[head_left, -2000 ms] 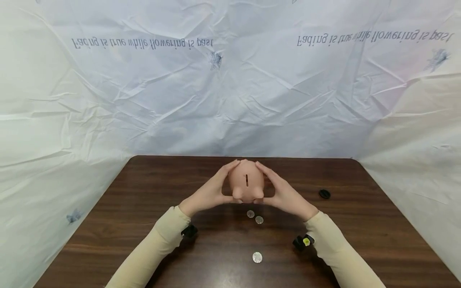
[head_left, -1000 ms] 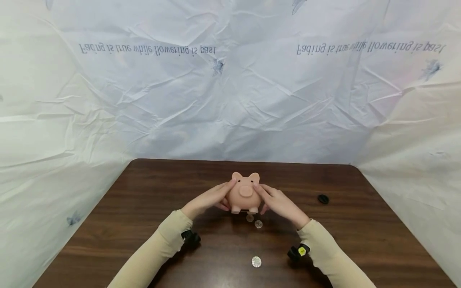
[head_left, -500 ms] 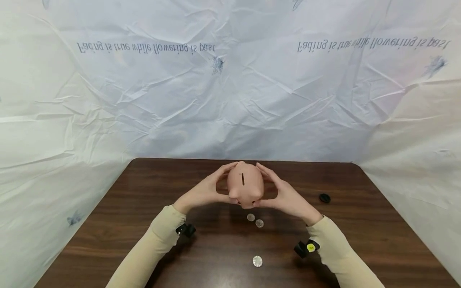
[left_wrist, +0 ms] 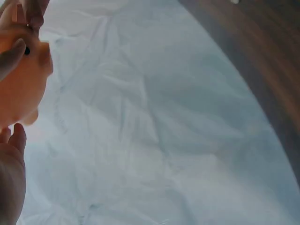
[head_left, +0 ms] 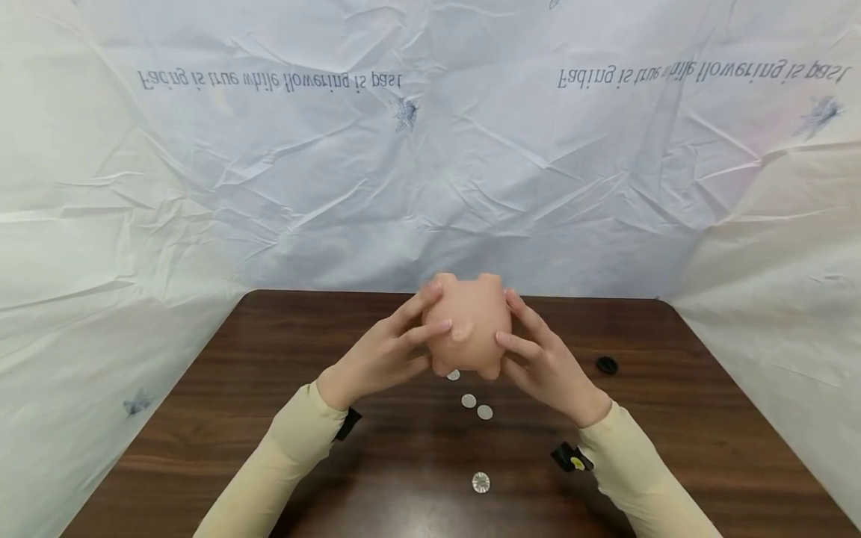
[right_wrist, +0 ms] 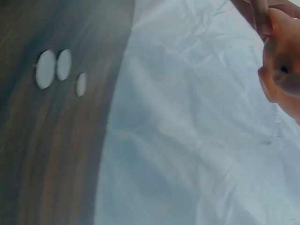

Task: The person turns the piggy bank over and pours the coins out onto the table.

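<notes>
Closest to me I see two pale yellow sleeves (head_left: 289,444), nearer than the pink toy pig (head_left: 471,302) and on either side of it. There is a black strap (head_left: 563,454) by each wrist, and the right one has a yellow spot. One shiny coin (head_left: 480,483) lies well in front of the pig, on the brown surface (head_left: 269,359). Two more coins (head_left: 468,401) sit just beside each other, closer to the pig. A fourth coin (head_left: 454,375) peeks out right below the pig, which hides part of it from me.

Next come the hands. The left hand (head_left: 377,359) has its fingers bent round the left of the pig. The right hand (head_left: 558,366) has its fingers bent round the right of it. They hold the pig between them, up over the surface. The pig's curly tail end is turned to me, with two stubs poking up and two poking down. The wrist cameras show me its dark eye and its snout.

To the right of the pig, well apart, lies a black disc (head_left: 607,365). Behind the pig hangs a wrinkly white sheet (head_left: 323,172) with grey words (head_left: 269,81) that look upside down to me.
</notes>
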A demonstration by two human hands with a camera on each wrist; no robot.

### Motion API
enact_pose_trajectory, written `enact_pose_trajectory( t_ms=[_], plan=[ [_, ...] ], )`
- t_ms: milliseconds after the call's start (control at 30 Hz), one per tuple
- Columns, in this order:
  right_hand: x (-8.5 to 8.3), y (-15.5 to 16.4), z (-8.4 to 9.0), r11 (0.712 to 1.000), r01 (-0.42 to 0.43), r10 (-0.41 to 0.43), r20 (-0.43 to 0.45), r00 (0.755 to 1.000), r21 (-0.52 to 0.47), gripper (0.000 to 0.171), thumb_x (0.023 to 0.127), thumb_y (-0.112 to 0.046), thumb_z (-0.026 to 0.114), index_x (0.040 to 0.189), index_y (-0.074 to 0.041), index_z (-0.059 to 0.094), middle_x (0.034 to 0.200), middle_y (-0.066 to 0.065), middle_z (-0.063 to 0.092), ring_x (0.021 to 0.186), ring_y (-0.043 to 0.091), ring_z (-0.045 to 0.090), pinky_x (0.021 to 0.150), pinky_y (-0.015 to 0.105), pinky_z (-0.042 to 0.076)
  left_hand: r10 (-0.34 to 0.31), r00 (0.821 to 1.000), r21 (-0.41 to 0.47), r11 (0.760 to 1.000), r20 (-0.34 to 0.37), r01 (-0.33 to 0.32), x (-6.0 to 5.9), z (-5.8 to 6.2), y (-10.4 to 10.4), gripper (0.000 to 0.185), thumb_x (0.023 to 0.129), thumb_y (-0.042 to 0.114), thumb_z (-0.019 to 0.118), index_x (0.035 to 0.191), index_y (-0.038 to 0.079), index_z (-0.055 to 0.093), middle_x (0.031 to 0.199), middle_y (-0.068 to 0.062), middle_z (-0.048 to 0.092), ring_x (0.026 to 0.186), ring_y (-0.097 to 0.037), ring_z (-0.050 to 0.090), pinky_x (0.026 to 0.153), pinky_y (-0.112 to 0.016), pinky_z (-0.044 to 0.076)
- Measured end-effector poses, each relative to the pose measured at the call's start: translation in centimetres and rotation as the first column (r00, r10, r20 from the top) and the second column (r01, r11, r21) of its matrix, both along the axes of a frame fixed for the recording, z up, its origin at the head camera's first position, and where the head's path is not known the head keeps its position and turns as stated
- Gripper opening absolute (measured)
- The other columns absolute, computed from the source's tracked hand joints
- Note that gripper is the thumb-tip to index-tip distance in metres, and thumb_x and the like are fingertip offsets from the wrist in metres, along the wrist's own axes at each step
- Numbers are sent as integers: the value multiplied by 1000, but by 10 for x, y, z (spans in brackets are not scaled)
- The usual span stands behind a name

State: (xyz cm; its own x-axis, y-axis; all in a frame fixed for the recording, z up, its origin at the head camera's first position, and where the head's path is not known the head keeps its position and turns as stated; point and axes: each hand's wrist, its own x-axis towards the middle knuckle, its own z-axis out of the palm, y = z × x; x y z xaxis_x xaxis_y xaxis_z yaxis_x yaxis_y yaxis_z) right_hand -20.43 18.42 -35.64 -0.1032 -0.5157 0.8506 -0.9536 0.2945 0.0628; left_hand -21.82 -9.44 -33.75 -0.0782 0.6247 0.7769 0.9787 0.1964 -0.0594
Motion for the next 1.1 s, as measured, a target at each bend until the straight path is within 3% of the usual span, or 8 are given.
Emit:
enact_pose_trajectory(
  t_ms=[133, 200, 367, 500, 633, 700, 1000, 1100],
  plan=[
    [-7, -1, -18, 999, 33, -35, 305, 952, 12, 74, 92, -2, 73, 154, -11, 34, 161, 19, 29, 143, 31, 39, 112, 29, 41, 40, 959, -39, 999, 280, -31, -10, -21, 3, 106, 80, 1, 84, 162, 25, 20, 167, -10, 15, 149, -30, 30, 108, -34, 45],
    [-8, -2, -30, 999, 40, -34, 585, 811, 3, 89, 87, -2, 79, 159, -14, 27, 161, 16, 30, 138, 29, 46, 106, 29, 46, 57, 832, -46, 998, 552, -38, -15, -36, 2, 103, 83, 10, 85, 162, 23, 20, 166, -6, 21, 147, -24, 34, 108, -34, 46],
    [-6, -9, -50, 992, 118, -75, 929, 361, 35, 80, 100, -28, 67, 162, -27, 18, 153, 15, 40, 118, 34, 59, 91, 51, 55, 142, 401, -88, 985, 905, -149, -23, -65, 1, 85, 94, 42, 73, 161, 22, 25, 154, -4, 42, 132, -20, 52, 97, -36, 54],
    [-8, -13, -51, 982, 175, -113, 966, 231, 73, 66, 105, -44, 53, 160, -20, 26, 141, 19, 50, 97, 29, 65, 84, 54, 56, 149, 208, -113, 978, 967, -173, -26, -68, 3, 82, 95, 59, 63, 158, 16, 32, 143, -11, 53, 117, -25, 63, 88, -42, 59],
    [-11, -15, -48, 975, 211, -102, 983, 154, 68, 63, 107, -54, 38, 159, -18, 29, 137, 17, 53, 96, 24, 64, 86, 51, 56, 85, 44, -75, 978, 995, -195, -29, -62, 6, 79, 96, 61, 58, 151, 7, 40, 117, -15, 67, 89, -26, 72, 80, -46, 61],
    [-10, -17, -48, 975, 215, -83, 989, 123, 56, 65, 107, -56, 35, 159, -18, 29, 139, 17, 52, 104, 26, 63, 88, 50, 56, 63, -4, -63, 976, 998, -208, -28, -62, 6, 76, 98, 62, 55, 146, 4, 46, 103, -15, 71, 81, -27, 73, 78, -48, 61],
    [-25, -21, -51, 979, 148, 162, 979, -120, -143, 73, 107, -53, 38, 162, -17, 7, 152, 28, 33, 121, 37, 58, 98, 47, 54, 60, -92, -75, 982, 994, -171, -42, -64, 12, 79, 99, 69, 42, 147, 7, 48, 115, -14, 68, 94, -26, 71, 82, -42, 61],
    [-36, -21, -36, 974, 148, 190, 977, -98, -174, 75, 107, -49, 44, 162, -17, 4, 150, 30, 37, 120, 39, 59, 106, 48, 47, 11, -80, -21, 993, 997, -119, -57, -47, 16, 75, 101, 67, 39, 149, 9, 48, 122, -18, 65, 95, -29, 69, 87, -44, 59]
  ],
)
